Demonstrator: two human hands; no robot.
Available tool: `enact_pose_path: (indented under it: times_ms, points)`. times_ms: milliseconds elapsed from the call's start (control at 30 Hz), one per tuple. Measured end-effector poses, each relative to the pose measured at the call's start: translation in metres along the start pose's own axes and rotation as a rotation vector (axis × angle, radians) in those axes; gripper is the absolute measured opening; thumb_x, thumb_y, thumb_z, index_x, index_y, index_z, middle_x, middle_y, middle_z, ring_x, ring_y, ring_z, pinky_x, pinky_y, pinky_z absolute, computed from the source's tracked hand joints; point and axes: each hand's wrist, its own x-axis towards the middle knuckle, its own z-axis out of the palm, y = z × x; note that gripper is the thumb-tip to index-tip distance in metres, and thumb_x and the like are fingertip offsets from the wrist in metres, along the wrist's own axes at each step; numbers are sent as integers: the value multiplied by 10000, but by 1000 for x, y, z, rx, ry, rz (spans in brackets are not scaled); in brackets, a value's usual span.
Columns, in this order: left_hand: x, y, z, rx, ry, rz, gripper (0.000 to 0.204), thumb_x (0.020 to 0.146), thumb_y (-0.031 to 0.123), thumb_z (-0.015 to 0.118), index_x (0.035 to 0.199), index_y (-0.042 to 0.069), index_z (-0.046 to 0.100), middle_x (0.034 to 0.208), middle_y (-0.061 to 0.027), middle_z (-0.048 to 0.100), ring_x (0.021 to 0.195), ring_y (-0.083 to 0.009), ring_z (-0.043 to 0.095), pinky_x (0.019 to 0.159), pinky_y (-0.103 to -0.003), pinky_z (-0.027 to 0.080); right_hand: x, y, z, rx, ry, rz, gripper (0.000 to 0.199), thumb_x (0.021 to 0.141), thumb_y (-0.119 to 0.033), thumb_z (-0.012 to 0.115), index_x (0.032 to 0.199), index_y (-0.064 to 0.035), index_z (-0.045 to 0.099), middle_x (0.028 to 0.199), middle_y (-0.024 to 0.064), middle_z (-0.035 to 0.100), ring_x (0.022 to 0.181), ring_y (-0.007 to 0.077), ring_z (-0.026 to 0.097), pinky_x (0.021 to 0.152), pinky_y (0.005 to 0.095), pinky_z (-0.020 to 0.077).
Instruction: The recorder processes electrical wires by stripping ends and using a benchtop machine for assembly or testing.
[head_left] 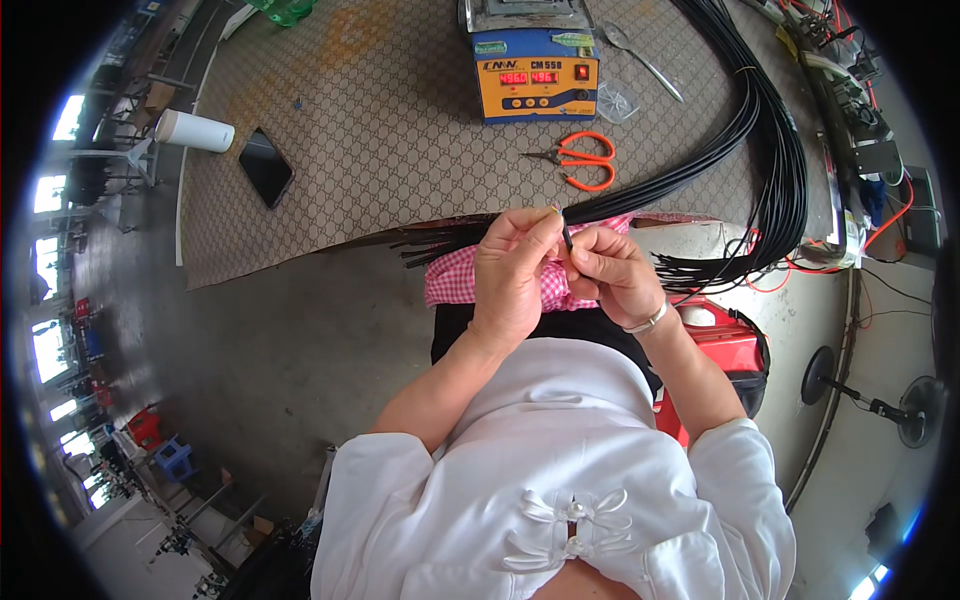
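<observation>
Two hands are closed on one black cable [567, 238]: it is pinched by the left hand [513, 275] and the right hand [612, 272] above the lap. Behind, the cable bundle [770, 150] and orange scissors [585, 160] are laid on the table [380, 130].

Black cables [770, 150], orange scissors [585, 160], pink-checked cloth [450, 275].

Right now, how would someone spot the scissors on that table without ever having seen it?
Start at the blue and orange box-shaped machine at the far edge of the patterned table mat. Just in front of it lie the scissors, flat and closed. Their bright orange handles set them apart from the metal tweezers and the black cable bundle.
</observation>
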Motion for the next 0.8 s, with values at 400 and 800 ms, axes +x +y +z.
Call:
enact_pose_path:
  times_ms: [400,800]
  points:
    - [3,15,-7,-80,-60,-163,155,884,187,479,842,58,555,742,-28,557,728,-117,513,725,-271,407,-1,-3,4,-136,49,-110,57,826,-81,581,817,-25,580,635,-19,494,499,44,378,434,179,289]
    - [4,15,-14,-114,-102,-181,140,889,186,485,867,71,561,780,-24,571,758,-113,527,755,-266,407,1,-2,6,-262,65,-201,57,829,-58,575,837,-2,586,609,-46,460,491,18,338,426,174,245]
